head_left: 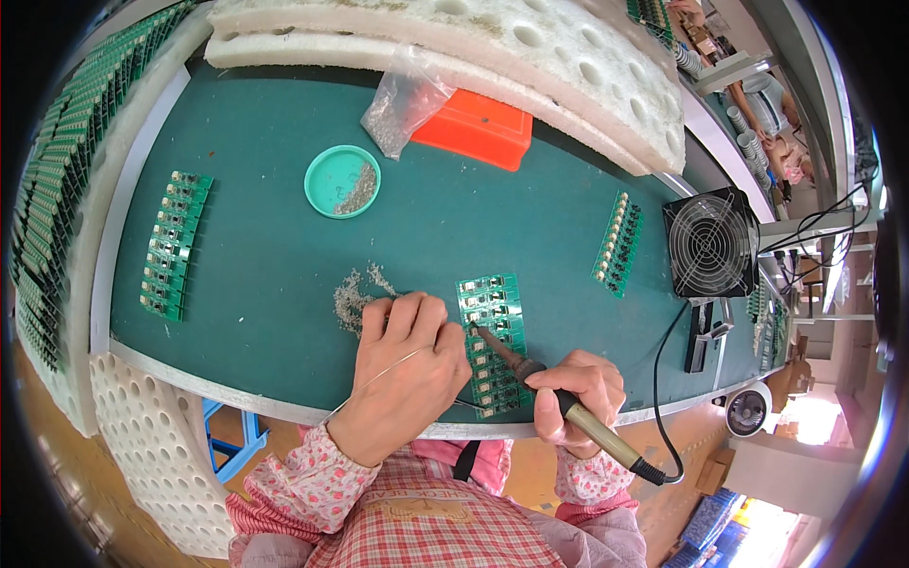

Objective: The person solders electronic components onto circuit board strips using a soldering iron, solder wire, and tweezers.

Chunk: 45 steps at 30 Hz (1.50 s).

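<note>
My right hand point(579, 399) is wrapped round the handle of a soldering iron point(589, 423), its tip touching a green circuit board point(505, 322) near the table's front edge. Small pale and dark parts sit in rows along that board. Closed, with fingertips at the board's left edge close to the iron's tip, is my left hand point(405, 374). A thin silvery solder wire point(377, 377) runs across the back of this hand and into its fingers; the pinched end is hidden. Just beyond the left hand lies a loose pile of tiny metallic pieces point(350, 301).
Other circuit boards lie left point(175, 246) and right point(618, 243). Farther back are a turquoise dish point(318, 186) of small pieces, a plastic bag point(405, 99) and an orange-red box point(478, 131). White foam point(454, 47) lines the back; a black fan point(710, 243) stands right, near the iron's cable point(658, 379).
</note>
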{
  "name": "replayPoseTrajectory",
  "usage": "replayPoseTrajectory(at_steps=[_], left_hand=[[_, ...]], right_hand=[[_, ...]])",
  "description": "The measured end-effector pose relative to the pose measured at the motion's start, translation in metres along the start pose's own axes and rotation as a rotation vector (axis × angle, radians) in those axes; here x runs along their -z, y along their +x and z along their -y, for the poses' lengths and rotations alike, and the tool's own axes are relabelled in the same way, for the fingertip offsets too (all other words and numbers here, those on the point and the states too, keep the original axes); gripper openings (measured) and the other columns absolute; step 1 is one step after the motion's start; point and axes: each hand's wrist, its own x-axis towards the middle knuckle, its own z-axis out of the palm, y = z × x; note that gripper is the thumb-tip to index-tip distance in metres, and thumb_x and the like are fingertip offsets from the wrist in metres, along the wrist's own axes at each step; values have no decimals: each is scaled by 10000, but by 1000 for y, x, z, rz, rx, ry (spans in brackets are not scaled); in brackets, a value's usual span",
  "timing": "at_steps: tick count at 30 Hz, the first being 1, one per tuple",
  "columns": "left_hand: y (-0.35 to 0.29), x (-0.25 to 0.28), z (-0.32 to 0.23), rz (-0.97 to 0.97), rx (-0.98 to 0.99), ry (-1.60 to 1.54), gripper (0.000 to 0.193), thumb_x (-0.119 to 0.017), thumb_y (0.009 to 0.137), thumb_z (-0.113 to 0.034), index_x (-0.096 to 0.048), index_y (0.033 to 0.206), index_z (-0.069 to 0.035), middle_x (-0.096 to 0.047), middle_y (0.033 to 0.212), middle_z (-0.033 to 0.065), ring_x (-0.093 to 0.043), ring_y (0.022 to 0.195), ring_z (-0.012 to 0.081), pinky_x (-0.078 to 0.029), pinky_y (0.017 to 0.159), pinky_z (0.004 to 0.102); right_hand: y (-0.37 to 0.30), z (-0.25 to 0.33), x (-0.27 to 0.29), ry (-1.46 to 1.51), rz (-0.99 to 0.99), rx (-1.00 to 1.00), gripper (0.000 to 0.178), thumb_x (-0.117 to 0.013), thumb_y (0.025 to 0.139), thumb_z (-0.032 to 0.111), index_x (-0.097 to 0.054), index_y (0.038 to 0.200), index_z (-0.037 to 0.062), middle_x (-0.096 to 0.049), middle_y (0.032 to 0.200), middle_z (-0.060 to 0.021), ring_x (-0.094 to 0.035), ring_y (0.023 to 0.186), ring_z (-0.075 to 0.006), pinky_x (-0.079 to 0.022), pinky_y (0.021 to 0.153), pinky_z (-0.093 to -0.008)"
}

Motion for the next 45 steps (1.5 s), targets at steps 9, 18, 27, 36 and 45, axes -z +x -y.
replayPoseTrajectory(at_steps=[9, 18, 27, 36, 45], left_hand=[[-1, -2, 1, -16, 2, -11, 152, -713, 680, -88, -587, 760, -57, -515, 934, 77, -530, 1000, 278, -394, 858, 443], [-2, 2, 4, -41, 29, -61, 137, -700, 684, -75, -592, 762, -46, -544, 929, 78, -534, 951, 266, -395, 847, 437], [4, 6, 3, -49, 20, -106, 107, -684, 717, -63, -599, 771, -25, -604, 995, 75, -567, 976, 277, -403, 845, 435], [18, 4, 7, -14, -3, -146, 102, -680, 778, -90, -613, 771, -14, -648, 1145, 78, -581, 1059, 288, -418, 872, 429], [9, 10, 8, -16, 28, -164, 122, -687, 739, -44, -573, 708, -16, -653, 1152, 71, -601, 1038, 298, -420, 857, 433]], right_hand=[[6, 13, -2, -99, 106, 96, 173, -727, 729, 28, -647, 883, 40, -508, 558, -12, -487, 429, -181, -374, 414, -308], [-5, 9, 15, -72, -83, -69, 97, -690, 810, 107, -632, 842, 37, -603, 580, -27, -507, 428, -166, -408, 428, -296], [-23, 5, 6, 17, -236, -317, 130, -656, 873, 140, -615, 840, 21, -583, 570, -46, -509, 432, -155, -398, 448, -286], [-16, 2, 0, 131, -292, -380, 116, -613, 933, 106, -612, 874, 6, -538, 553, -12, -515, 445, -98, -387, 447, -252], [-12, 4, 7, 152, -228, -348, 105, -651, 888, 116, -618, 850, 24, -615, 611, -44, -516, 442, -129, -395, 437, -274]])
